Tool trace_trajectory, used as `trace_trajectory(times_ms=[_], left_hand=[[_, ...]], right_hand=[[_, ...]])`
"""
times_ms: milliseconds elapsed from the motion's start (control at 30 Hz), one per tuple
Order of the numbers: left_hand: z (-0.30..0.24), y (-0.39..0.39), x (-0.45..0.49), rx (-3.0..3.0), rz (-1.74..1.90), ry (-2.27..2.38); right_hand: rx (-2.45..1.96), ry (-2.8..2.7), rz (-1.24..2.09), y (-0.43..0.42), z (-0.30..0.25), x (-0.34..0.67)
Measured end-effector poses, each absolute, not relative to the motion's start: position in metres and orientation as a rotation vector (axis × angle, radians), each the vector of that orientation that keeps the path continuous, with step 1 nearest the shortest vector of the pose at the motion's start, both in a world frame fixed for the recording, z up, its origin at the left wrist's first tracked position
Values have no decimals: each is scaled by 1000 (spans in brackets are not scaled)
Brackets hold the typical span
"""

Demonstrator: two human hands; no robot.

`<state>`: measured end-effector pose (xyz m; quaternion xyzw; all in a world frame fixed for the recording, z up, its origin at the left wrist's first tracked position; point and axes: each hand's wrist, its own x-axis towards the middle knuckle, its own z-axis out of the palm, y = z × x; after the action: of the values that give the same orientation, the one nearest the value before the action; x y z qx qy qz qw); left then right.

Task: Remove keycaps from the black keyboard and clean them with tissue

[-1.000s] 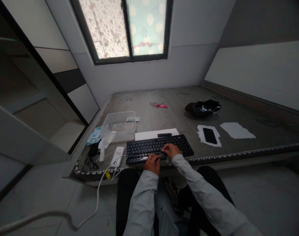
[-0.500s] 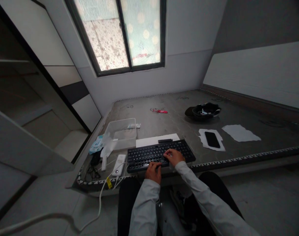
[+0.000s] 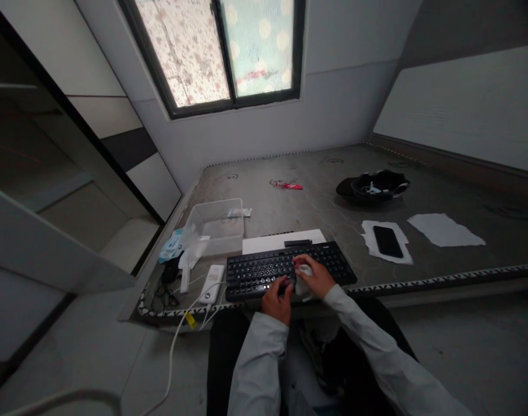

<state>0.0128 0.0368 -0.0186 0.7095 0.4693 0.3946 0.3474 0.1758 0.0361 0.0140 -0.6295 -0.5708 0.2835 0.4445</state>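
1. Nearest, the left hand (image 3: 277,299) is seen resting at the front edge of the black keyboard (image 3: 285,269), fingers curled loosely onto the keys, nothing gripped.
2. Just beside it, the right hand (image 3: 316,277) is closed around a small white wad, seemingly a wipe (image 3: 303,282), pressed onto the keys.
3. The wipe is judged soft, light and crumpling easily; it is best pinched in a bunch. The keyboard, lying at the worktop's (image 3: 441,196) near edge, is judged stiff, light and liable to slide; its front rim is the place to steady it.
4. Farther off, a clear tub (image 3: 216,225), a phone (image 3: 387,241) on paper and a dark cap (image 3: 374,186) are seen.
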Motion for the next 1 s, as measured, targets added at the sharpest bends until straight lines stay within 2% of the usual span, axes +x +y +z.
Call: trace_trajectory(times_ms=[67, 167, 433, 700, 1000], left_hand=[[-15, 34, 16, 1660, 896, 1210], [-12, 34, 20, 1593, 778, 1176], [-9, 47, 16, 1538, 964, 1283], [-18, 52, 14, 1525, 1079, 1461], [-57, 49, 8, 1686, 1007, 1691]], right_hand=[[-1330, -1415, 856, 30, 18, 176], [-1204, -1453, 962, 24, 25, 178], [-1553, -1651, 803, 53, 43, 217], [-1888, -1686, 474, 171, 40, 302], [-2145, -2039, 593, 302, -20, 329]])
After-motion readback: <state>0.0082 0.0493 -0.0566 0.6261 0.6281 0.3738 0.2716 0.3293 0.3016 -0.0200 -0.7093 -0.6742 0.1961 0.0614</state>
